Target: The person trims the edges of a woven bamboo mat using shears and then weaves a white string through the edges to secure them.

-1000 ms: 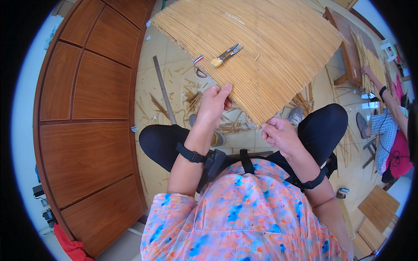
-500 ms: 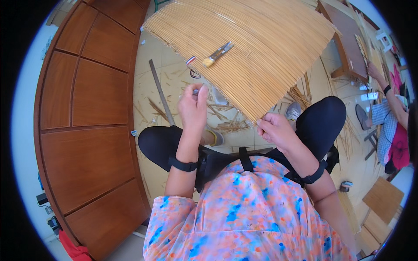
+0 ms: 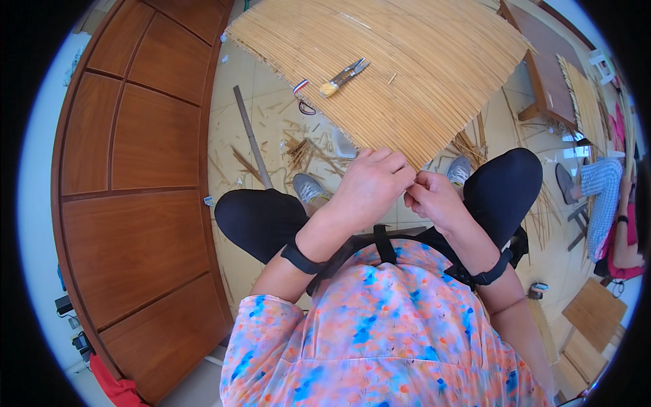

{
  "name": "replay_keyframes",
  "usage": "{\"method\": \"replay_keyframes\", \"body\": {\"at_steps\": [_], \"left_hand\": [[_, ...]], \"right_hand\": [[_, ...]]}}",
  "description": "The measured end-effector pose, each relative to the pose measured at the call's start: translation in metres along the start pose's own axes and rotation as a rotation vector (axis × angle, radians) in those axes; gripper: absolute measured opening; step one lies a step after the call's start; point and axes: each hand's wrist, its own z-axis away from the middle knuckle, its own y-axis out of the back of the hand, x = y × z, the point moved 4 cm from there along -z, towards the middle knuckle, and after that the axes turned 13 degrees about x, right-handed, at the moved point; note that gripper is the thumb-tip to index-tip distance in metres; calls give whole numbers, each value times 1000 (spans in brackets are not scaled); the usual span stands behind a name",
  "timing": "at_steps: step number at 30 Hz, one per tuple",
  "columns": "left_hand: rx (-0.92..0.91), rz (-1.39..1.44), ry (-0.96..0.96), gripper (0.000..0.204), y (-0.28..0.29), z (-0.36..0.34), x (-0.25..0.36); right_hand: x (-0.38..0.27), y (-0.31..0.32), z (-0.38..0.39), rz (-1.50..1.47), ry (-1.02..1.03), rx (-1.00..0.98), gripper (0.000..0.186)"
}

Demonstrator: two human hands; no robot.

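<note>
A large mat of thin, straw-coloured slats (image 3: 400,74) stretches away in front of me, its near corner pointing at my lap. At that corner my two hands meet. My right hand (image 3: 439,202) is closed in a pinch at the mat's edge. Over the tip of the corner lies my left hand (image 3: 376,182), knuckles up and fingers bent closed; what they grip is hidden beneath them. On the mat rests a plier-like cutting tool (image 3: 344,76) with metal jaws and a yellowish handle end. A short slat piece (image 3: 392,78) lies beside it.
A dark strip (image 3: 251,136) and slat scraps (image 3: 298,152) litter the tiled floor. A wooden cabinet (image 3: 146,237) fills the left. At the mat's left edge sits a dark loop (image 3: 307,107). Right are a brown table (image 3: 542,68), a wooden stool (image 3: 595,305) and another person (image 3: 603,203).
My left hand has moved right, from beside the mat's left edge to the near corner, joining my right hand. The mat has shifted slightly. The other person's arm has moved lower.
</note>
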Motion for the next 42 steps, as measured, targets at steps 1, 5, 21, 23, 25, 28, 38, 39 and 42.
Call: {"method": "replay_keyframes", "body": {"at_steps": [1,5,21,23,25,28,38,39,42], "left_hand": [[2,-2,3,12,1,-1,1],[-24,-57,-40,10,1,-3,8],[119,187,347,12,-6,-7,3],[152,176,349,11,-1,-8,3],[186,164,351,11,7,-7,2],[80,-117,247,11,11,-8,7],[200,890,936,11,69,-29,-5],[309,855,805,11,100,-38,-7],[708,841,535,13,196,-59,-28]], "right_hand": [[0,-1,0,-27,-12,-11,10],[-3,-3,3,-29,-6,-13,9],[-5,-5,5,-10,1,-28,12],[-4,-4,4,-10,0,-26,12],[-2,-3,2,3,0,-2,13],[-4,-2,3,14,3,10,14],[-4,-2,4,10,39,9,19],[-4,-5,5,2,29,2,17],[1,2,0,5,24,36,15]]}}
